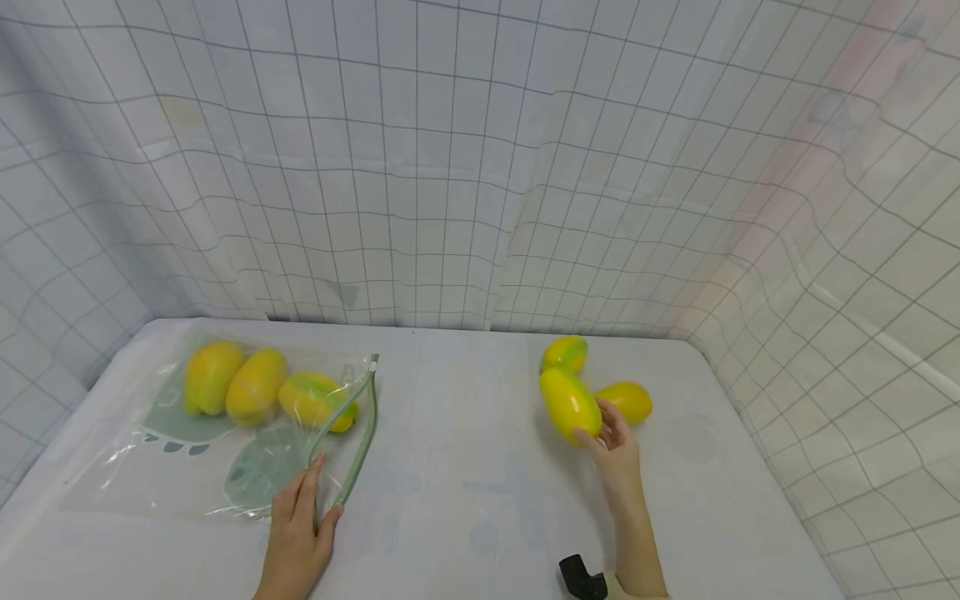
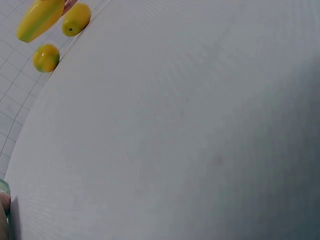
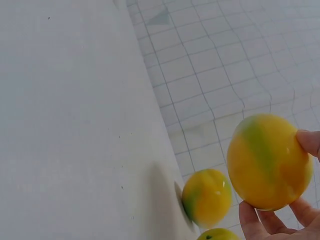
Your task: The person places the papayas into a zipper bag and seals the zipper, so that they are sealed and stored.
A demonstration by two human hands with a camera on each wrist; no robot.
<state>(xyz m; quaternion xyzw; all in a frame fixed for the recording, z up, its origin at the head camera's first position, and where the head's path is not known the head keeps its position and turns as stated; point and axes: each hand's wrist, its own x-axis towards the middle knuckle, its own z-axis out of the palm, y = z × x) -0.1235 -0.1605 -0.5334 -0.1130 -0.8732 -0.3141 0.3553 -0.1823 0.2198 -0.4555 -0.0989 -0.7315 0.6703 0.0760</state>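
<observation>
My right hand (image 1: 617, 454) grips a yellow mango (image 1: 568, 406) with a green streak between thumb and fingers. In the right wrist view this mango (image 3: 270, 161) is held above the table. Two more mangoes lie close by, one behind it (image 1: 567, 352) and one to its right (image 1: 632, 402), partly behind the fingers. On the left lies a clear zip bag (image 1: 112, 492) with green strips at its parted mouth. Inside are three mangoes (image 1: 257, 387). My left hand (image 1: 298, 518) holds the bag by its mouth, thumb at the lower strip, fingers at the upper one.
The white table (image 1: 457, 433) ends at a back edge against a hanging white cloth (image 1: 442, 208) with a grid pattern. The same cloth closes in both sides. A black piece (image 1: 583, 577) sits at my right wrist.
</observation>
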